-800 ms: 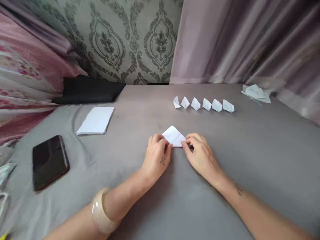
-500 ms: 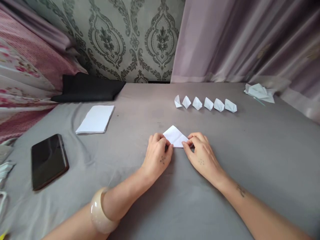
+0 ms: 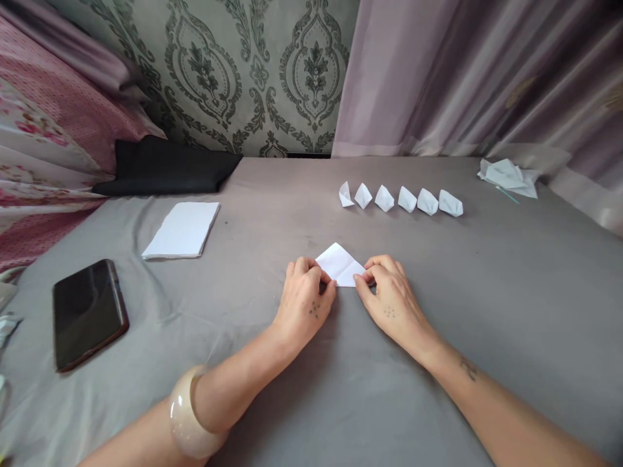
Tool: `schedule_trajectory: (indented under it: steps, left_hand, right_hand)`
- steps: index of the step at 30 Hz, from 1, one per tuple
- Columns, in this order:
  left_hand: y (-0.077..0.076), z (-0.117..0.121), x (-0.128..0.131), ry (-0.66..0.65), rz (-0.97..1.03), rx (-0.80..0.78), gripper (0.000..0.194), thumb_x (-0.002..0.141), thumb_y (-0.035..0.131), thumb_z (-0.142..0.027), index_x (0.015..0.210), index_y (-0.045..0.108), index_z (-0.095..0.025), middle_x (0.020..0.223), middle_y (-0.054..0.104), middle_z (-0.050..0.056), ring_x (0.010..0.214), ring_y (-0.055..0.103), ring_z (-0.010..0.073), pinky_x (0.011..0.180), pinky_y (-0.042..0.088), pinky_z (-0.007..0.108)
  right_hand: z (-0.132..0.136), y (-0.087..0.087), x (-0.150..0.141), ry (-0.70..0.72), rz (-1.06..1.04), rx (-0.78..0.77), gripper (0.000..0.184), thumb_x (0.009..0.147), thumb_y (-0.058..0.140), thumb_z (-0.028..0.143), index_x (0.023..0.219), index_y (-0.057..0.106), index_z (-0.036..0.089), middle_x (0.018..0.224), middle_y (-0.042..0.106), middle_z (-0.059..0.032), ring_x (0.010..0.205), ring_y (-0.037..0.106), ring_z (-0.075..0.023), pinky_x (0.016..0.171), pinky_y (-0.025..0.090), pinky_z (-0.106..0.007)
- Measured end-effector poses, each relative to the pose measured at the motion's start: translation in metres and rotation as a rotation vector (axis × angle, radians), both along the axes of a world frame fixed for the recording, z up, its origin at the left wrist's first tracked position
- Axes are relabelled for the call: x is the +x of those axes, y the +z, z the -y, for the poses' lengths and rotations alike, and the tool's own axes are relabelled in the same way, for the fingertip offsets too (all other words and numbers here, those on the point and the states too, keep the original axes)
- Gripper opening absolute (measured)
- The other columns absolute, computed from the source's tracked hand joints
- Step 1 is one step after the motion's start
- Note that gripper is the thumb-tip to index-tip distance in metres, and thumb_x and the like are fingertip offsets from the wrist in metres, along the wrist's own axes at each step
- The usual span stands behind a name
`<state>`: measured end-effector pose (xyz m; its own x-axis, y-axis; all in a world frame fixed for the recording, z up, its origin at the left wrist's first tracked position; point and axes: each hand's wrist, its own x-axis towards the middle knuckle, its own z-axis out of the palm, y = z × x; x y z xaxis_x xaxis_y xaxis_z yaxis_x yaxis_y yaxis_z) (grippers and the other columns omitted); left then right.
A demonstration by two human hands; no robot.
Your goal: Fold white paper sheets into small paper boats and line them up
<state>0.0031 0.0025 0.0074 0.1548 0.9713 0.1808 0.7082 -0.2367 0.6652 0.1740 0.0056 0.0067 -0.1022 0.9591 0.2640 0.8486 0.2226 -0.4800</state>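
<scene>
A small folded sheet of white paper (image 3: 339,264) lies on the grey cloth in front of me, its pointed corner facing away and a crease running across it. My left hand (image 3: 307,295) pinches its left edge between thumb and fingers. At the right edge, my right hand (image 3: 389,295) grips the paper the same way. The fingertips partly cover both side corners. Beyond the hands stands a row of several folded white paper pieces (image 3: 384,198).
A stack of white paper (image 3: 182,230) lies to the left, with a dark phone (image 3: 90,314) nearer me. Black cloth (image 3: 170,167) is at the back left. Crumpled white paper (image 3: 509,176) and a thin stick (image 3: 507,194) lie at the far right, by the curtain.
The view has shifted slightly, so the phone and paper stack appear a little further left. Both hands keep their hold on the folded paper, with hardly any movement.
</scene>
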Motion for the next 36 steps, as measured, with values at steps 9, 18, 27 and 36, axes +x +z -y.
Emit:
schedule_trajectory:
  steps: [9, 18, 27, 36]
  left_hand:
    - [0.0007, -0.0001, 0.0002, -0.005, -0.002, 0.011, 0.011, 0.086, 0.054, -0.022, 0.079, 0.060, -0.017, 0.099, 0.053, 0.008, 0.093, 0.046, 0.0216, 0.082, 0.046, 0.037]
    - [0.0015, -0.0011, 0.0003, 0.001, 0.000, -0.011, 0.010, 0.086, 0.054, -0.021, 0.077, 0.059, -0.017, 0.098, 0.052, 0.008, 0.094, 0.046, 0.0219, 0.083, 0.045, 0.038]
    - [0.0054, -0.0041, -0.0007, -0.018, -0.048, -0.072, 0.021, 0.086, 0.051, -0.017, 0.105, 0.058, -0.023, 0.099, 0.051, 0.007, 0.086, 0.044, 0.0213, 0.080, 0.045, 0.038]
    - [0.0024, -0.0068, -0.0004, -0.107, -0.080, -0.050, 0.035, 0.089, 0.046, -0.015, 0.106, 0.070, -0.034, 0.096, 0.051, 0.007, 0.089, 0.043, 0.0218, 0.085, 0.042, 0.039]
  right_hand:
    - [-0.0009, 0.0000, -0.0006, -0.005, 0.005, -0.002, 0.021, 0.087, 0.052, 0.024, 0.067, 0.049, 0.020, 0.096, 0.057, -0.0084, 0.086, 0.051, -0.0220, 0.079, 0.045, -0.036]
    - [-0.0005, 0.0005, -0.0008, -0.019, 0.021, -0.018, 0.021, 0.088, 0.052, 0.025, 0.068, 0.049, 0.020, 0.096, 0.057, -0.0084, 0.086, 0.051, -0.0221, 0.079, 0.044, -0.036]
    - [-0.0005, -0.0021, 0.0016, 0.003, 0.046, -0.008, 0.020, 0.090, 0.048, 0.028, 0.072, 0.051, 0.019, 0.097, 0.056, -0.0097, 0.087, 0.051, -0.0230, 0.077, 0.045, -0.037]
    - [0.0031, 0.0021, 0.0038, -0.021, 0.143, -0.032, 0.022, 0.091, 0.048, 0.036, 0.078, 0.052, 0.019, 0.096, 0.054, -0.0096, 0.086, 0.050, -0.0236, 0.072, 0.044, -0.037]
